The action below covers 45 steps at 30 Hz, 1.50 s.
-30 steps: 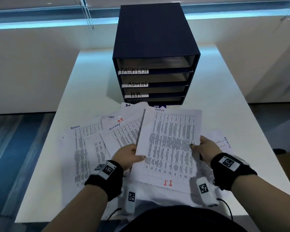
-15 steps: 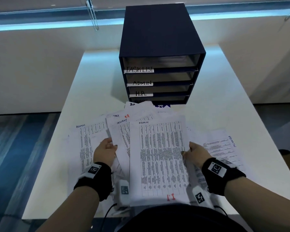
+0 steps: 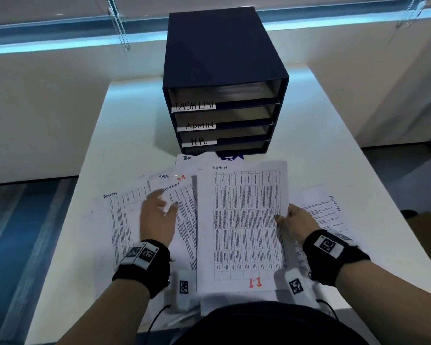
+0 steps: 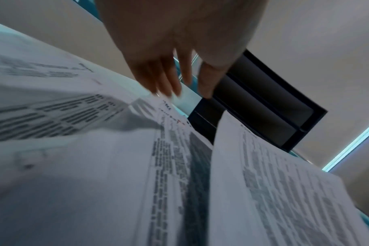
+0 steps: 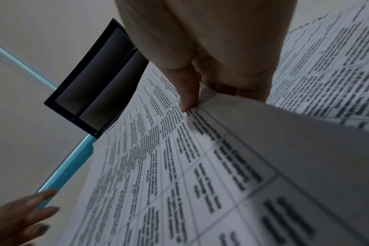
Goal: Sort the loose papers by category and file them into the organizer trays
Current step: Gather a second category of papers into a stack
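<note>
Right hand (image 3: 294, 221) pinches the ADMIN sheet (image 3: 241, 220) alone; left hand (image 3: 158, 215), fingers apart, has released it and reaches over loose papers (image 3: 125, 220), seeking another match.

I am in an office. In front of my hands stands a dark blue organizer (image 3: 224, 78) with trays marked TASK LIST, ADMIN and H.R. Under my hands, printed sheets (image 3: 125, 220) with tables lie spread on a white desk (image 3: 125, 120). Beyond the organizer there are pale walls, a window strip and blind chains (image 3: 117, 23). To my left the floor (image 3: 23, 232) is blue.
</note>
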Each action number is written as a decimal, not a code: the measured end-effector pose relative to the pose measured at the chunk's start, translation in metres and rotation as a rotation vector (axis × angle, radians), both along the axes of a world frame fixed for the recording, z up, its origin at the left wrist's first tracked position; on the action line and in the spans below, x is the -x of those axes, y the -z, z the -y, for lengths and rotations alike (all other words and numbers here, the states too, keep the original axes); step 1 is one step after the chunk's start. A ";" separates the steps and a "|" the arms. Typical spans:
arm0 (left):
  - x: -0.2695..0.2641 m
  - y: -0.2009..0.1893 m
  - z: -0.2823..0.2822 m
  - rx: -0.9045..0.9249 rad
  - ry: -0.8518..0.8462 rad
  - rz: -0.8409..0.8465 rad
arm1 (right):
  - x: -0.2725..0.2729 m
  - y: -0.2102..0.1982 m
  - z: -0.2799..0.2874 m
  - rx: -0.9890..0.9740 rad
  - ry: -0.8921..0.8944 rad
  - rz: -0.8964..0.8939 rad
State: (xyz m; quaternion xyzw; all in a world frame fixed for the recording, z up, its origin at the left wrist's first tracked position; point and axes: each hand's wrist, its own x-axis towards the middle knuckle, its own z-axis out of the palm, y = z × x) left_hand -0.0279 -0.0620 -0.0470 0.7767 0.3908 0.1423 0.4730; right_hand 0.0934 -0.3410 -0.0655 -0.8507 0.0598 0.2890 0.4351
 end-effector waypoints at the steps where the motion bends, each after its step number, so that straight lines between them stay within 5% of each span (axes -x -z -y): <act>1: -0.002 -0.005 0.006 0.100 0.116 -0.053 | 0.002 -0.002 -0.002 -0.038 0.003 0.001; 5: -0.006 -0.008 0.027 0.256 0.420 -0.234 | 0.004 -0.002 -0.011 -0.164 0.036 -0.036; 8: -0.010 -0.006 0.030 0.156 0.359 -0.293 | -0.006 -0.003 -0.002 -0.114 0.114 -0.029; 13: -0.019 0.003 0.022 0.090 0.299 -0.298 | -0.041 -0.005 0.063 0.399 0.275 0.032; 16: -0.023 0.009 0.019 0.101 0.262 -0.295 | -0.050 -0.009 0.093 0.678 0.206 -0.062; 24: -0.029 0.006 0.025 0.073 0.262 -0.346 | -0.043 -0.004 0.109 0.707 0.102 -0.149; 33: -0.028 0.008 0.006 0.036 0.222 -0.345 | -0.061 -0.051 0.089 0.530 0.147 0.316; 45: -0.029 -0.008 -0.022 0.004 0.049 -0.219 | -0.075 -0.153 0.034 0.619 -0.166 1.012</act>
